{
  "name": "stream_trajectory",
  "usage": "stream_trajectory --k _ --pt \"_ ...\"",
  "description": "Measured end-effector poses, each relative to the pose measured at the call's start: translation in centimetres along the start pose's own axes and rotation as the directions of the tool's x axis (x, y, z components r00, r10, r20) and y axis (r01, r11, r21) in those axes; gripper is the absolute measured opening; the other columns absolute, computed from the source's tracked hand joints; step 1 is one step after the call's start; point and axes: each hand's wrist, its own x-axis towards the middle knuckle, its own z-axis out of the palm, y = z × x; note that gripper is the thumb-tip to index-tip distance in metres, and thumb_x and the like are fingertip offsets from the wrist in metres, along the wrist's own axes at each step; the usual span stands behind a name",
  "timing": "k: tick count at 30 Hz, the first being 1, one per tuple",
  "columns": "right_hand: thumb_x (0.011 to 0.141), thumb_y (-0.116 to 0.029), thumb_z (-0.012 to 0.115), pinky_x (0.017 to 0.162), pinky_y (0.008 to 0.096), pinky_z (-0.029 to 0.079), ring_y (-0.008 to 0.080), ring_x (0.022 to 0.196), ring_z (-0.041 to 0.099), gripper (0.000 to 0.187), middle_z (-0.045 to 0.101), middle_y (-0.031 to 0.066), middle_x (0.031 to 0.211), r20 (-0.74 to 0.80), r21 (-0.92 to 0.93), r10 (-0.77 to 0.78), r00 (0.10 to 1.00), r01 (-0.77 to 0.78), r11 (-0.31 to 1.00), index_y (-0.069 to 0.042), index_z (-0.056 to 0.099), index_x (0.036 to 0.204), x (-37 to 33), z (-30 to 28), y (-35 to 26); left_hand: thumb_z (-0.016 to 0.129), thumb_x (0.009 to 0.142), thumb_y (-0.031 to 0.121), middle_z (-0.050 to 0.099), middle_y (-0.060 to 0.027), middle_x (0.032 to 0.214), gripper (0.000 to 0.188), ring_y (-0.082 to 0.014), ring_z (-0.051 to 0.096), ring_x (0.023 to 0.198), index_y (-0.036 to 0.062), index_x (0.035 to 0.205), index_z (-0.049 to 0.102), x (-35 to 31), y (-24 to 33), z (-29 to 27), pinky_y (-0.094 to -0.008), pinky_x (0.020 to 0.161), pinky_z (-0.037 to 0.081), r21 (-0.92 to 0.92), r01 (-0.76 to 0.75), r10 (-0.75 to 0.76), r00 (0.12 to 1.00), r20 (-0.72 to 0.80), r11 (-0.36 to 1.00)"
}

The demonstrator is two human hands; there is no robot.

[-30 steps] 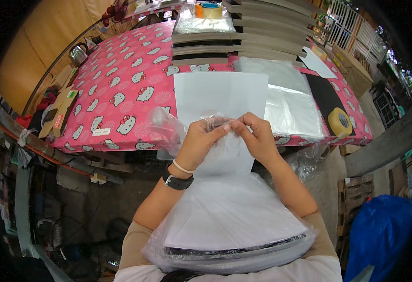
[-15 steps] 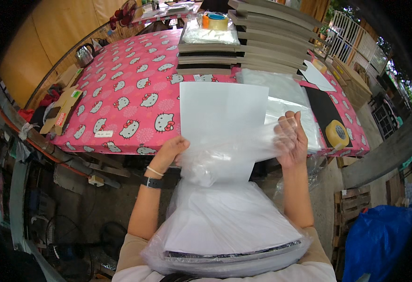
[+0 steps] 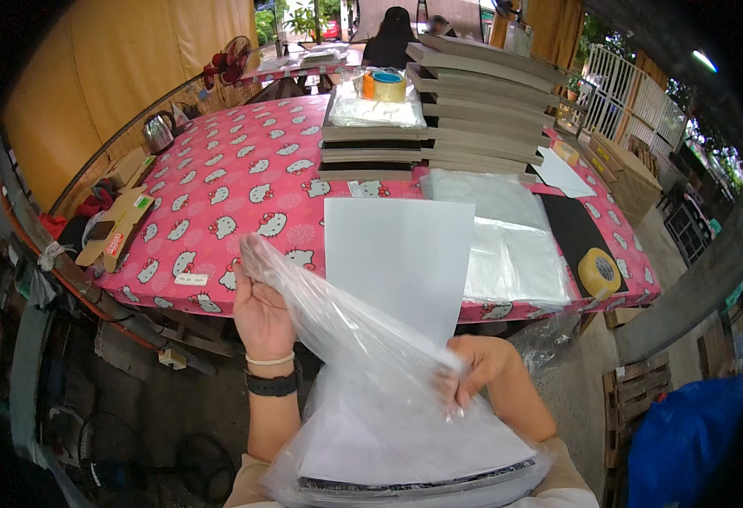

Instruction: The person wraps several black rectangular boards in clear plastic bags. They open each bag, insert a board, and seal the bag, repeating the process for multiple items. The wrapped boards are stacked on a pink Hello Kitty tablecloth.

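Observation:
On my lap lies a clear plastic bag (image 3: 397, 453) around a thick stack with a white top and dark edges. From behind the bag's loose upper part, a tall white sheet (image 3: 398, 262) reaches up over the table edge. My left hand (image 3: 263, 317), palm up, has the film drawn up over its fingertips and grips it at the upper left. My right hand (image 3: 481, 368) is closed on the bunched film lower down, to the right of the sheet. Between both hands the film is stretched slantwise. Some right fingers are hidden under the plastic.
The pink-covered table (image 3: 210, 212) holds tall stacks of grey boards (image 3: 490, 110), clear plastic sleeves (image 3: 515, 241), a black board (image 3: 566, 216) and a yellow tape roll (image 3: 598, 273). More tape rolls (image 3: 384, 86) lie on a shorter stack. A blue tarp (image 3: 684, 444) is at right.
My left hand has risen leftward, pulling the film up. My right hand has come down and inward with the film. The view has tilted up, showing people beyond the table.

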Motion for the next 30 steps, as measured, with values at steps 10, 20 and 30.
stream_trajectory --k 10,20,30 --pt "0.078 -0.030 0.056 0.059 0.0283 0.047 0.0155 0.069 0.055 0.047 0.056 0.0112 0.091 -0.796 0.144 0.118 0.594 -0.005 0.990 0.006 0.048 0.107 -3.7 0.8 0.4 0.048 0.081 0.034 0.051 -0.0126 0.105 0.049 -0.0198 0.054 0.085 0.0014 0.116 0.041 -3.6 0.6 -4.1 -0.0348 0.074 0.045 0.287 0.117 -0.165 0.974 0.152 0.951" --pt "0.069 -0.006 0.051 0.056 0.0252 0.041 0.0146 0.060 0.054 0.032 0.058 0.0118 0.068 -0.941 -0.339 -0.221 0.258 -0.692 0.638 -0.003 0.056 0.100 -3.1 -11.3 -1.5 0.059 0.071 0.006 0.056 -0.0019 0.087 0.051 -0.0128 0.054 0.076 0.0044 0.119 0.041 9.0 2.5 -3.0 -0.0225 0.063 0.044 0.973 0.011 -0.132 0.991 0.021 0.232" --pt "0.070 -0.010 0.058 0.050 0.0233 0.036 0.0145 0.049 0.046 0.017 0.051 0.0069 0.053 -0.748 -0.617 -0.621 0.234 -0.587 0.523 -0.004 0.062 0.085 -5.0 -6.6 0.3 0.061 0.064 0.013 0.038 0.0026 0.055 0.040 -0.0130 0.041 0.062 0.0145 0.103 0.058 7.4 -0.1 -2.8 -0.0324 0.071 0.026 0.338 -0.453 -0.161 0.762 0.628 -0.825"
